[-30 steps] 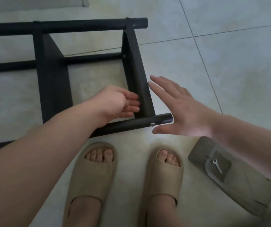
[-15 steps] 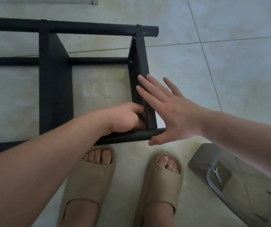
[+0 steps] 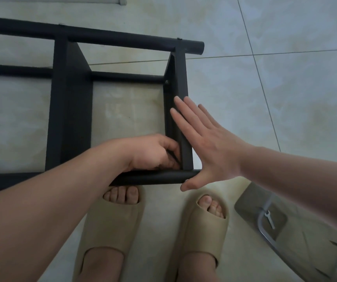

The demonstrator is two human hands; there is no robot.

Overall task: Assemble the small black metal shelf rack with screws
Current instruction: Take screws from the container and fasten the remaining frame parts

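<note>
The left hand (image 3: 153, 153) is tucked into the inner corner of the black shelf rack (image 3: 70, 110), its fingers curled tight where the end panel (image 3: 181, 82) meets the near tube (image 3: 153, 177). Whether they pinch anything cannot be told, as the knuckles hide it. The right hand (image 3: 210, 147) is spread flat with straight fingers pressed against the outer face of that same panel, its thumb beside the tube's end, holding nothing. A small screw head (image 3: 166, 82) shows higher up on the panel's inner face. The rack lies on its side on the pale tiled floor (image 3: 285, 98), just ahead of two feet in beige sandals (image 3: 110, 224). To the right, a clear plastic bag (image 3: 306, 247) lies on a flat grey-brown piece, with a small silver wrench (image 3: 269, 219) inside.
</note>
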